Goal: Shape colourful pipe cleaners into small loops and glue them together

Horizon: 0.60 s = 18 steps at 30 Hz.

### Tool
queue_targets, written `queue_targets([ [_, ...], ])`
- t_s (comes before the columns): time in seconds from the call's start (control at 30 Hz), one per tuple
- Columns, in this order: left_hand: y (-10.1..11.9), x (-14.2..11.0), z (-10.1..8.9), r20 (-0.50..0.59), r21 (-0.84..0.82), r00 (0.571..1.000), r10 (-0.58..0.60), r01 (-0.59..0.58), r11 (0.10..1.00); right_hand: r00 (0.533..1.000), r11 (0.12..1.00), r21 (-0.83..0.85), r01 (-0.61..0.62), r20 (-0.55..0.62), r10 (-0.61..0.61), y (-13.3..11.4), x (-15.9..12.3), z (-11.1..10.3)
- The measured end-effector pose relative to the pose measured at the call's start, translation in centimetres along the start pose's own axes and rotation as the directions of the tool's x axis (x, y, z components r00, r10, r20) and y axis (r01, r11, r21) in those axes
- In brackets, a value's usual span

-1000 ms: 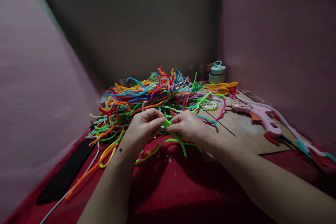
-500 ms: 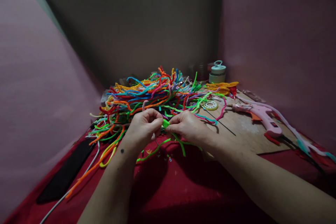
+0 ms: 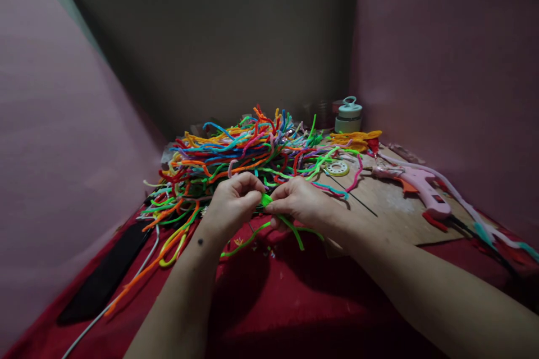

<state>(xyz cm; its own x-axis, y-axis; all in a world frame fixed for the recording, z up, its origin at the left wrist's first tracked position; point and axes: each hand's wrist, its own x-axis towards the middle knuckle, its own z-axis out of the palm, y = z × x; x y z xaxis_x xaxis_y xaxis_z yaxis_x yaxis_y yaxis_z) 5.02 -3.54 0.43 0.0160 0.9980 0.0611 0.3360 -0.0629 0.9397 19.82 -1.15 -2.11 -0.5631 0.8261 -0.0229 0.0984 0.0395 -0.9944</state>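
Pinching a small fuzzy green piece from both sides, that's what I've got on the head camera, the only view I get over here. Left hand has it between thumb and index finger, right hand does the same opposite, so both sets of fingers are narrowed down on it. I'm guessing it takes two hands because something that small and soft would twist out of one. Can't make out its shape, fingertips cover too much.

A loose green strand dangles just below the right fingers; no idea if it's joined on. Another longer strand is below the left fingers, over the red-covered counter. Just past the fingertips there's a messy heap of coloured stems, probably kept there for easy reach. Way off right of the fingers, a pink glue gun lies on a board, nozzle aimed inward, I'd guess so the handle suits the right hand.

Pose-wise, left forearm and right forearm angle in from the bottom corners, hands almost meeting.
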Motion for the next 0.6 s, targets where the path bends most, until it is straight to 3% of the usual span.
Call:
queue_targets([
  [0.17, -0.03, 0.17, -0.51, 0.125, -0.272, 0.992, -0.036, 0.069, 0.960, 0.998, 0.970, 0.244, -0.018, 0.061, 0.003, -0.09, -0.13, -0.35],
  [0.3, -0.19, 0.10, -0.60, 0.141, -0.165, 0.987, -0.071, 0.095, 0.982, 0.996, 0.944, 0.325, -0.054, 0.083, 0.029, -0.26, -0.23, -0.30],
  [0.6, 0.60, -0.26, 0.12, -0.062, 0.032, 0.998, 0.001, 0.001, 1.000, 0.988, 0.910, 0.396, -0.124, 0.136, 0.075, 0.11, 0.00, -0.28],
])
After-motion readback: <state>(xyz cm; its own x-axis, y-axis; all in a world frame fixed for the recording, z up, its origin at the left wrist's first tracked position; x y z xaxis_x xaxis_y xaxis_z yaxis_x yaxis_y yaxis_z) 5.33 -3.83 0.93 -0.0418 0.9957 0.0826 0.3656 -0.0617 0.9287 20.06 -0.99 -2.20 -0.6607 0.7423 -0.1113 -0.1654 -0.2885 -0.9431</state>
